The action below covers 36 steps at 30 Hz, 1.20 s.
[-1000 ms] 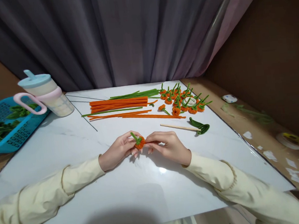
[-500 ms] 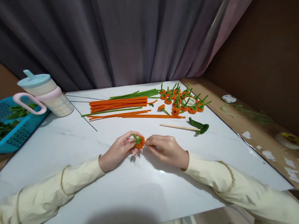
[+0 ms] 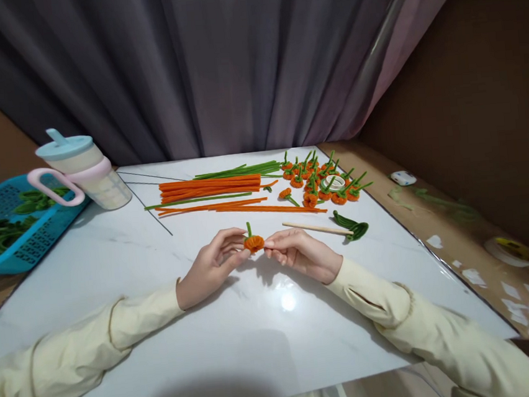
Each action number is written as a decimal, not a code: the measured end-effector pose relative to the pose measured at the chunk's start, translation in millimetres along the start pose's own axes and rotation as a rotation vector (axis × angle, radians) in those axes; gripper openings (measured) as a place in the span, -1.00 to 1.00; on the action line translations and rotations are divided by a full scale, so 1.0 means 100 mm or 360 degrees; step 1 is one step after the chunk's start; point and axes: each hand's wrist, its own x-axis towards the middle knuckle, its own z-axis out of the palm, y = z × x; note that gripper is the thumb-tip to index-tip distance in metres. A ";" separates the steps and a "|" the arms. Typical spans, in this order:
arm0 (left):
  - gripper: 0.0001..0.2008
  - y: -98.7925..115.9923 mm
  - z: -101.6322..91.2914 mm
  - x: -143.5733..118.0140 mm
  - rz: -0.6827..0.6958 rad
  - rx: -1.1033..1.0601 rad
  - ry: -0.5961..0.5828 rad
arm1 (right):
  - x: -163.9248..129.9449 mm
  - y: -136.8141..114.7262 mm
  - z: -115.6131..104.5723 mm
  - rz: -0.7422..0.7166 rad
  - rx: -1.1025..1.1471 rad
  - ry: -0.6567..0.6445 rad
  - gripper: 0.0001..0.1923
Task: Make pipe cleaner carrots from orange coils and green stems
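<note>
Between my two hands is a small orange pipe-cleaner pumpkin [image 3: 254, 244] with a green stem pointing up, held above the table. My left hand [image 3: 212, 267] grips its left side between thumb and fingers. The fingertips of my right hand [image 3: 305, 254] pinch its right edge. Beyond them lie a bundle of orange pipe cleaners [image 3: 210, 189], green pipe cleaners [image 3: 238, 170] and a few loose orange ones [image 3: 270, 209]. Several finished pumpkins [image 3: 310, 181] cluster at the back right, around a white ring-shaped roll [image 3: 335, 182].
A wooden stick [image 3: 316, 227] rests against a dark green leaf-like piece [image 3: 357, 226] right of centre. At the left stand a handled tumbler [image 3: 87, 172] and a blue basket [image 3: 30, 243] with green pieces. Paper scraps [image 3: 516, 308] and a tape roll [image 3: 510, 251] lie along the right.
The pumpkin has turned so its side faces me and its stem points up; it has moved slightly right and up. My right hand has rolled, showing more of its curled fingers.
</note>
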 end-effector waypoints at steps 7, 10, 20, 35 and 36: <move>-0.74 -0.01 0.00 -0.03 0.0404 0.0517 0.0016 | 0.04 -0.01 0.05 0.0261 0.0098 0.0072 -0.84; -0.73 0.08 -0.03 0.02 0.0227 0.0478 0.0061 | 0.09 -0.13 0.13 0.0265 -0.0028 0.0052 -0.81; -0.70 0.56 -0.18 0.17 -0.0209 0.0079 0.0201 | 0.10 -0.54 0.33 -0.0459 -0.1037 -0.0058 -0.69; -0.64 0.52 -0.19 0.08 0.0152 0.0325 -0.0081 | -0.03 -0.47 0.37 -0.1755 -0.2152 -0.0290 -0.96; -0.67 0.49 -0.19 0.08 0.0278 0.0436 -0.0064 | -0.04 -0.47 0.37 -0.1761 -0.2151 -0.0303 -0.95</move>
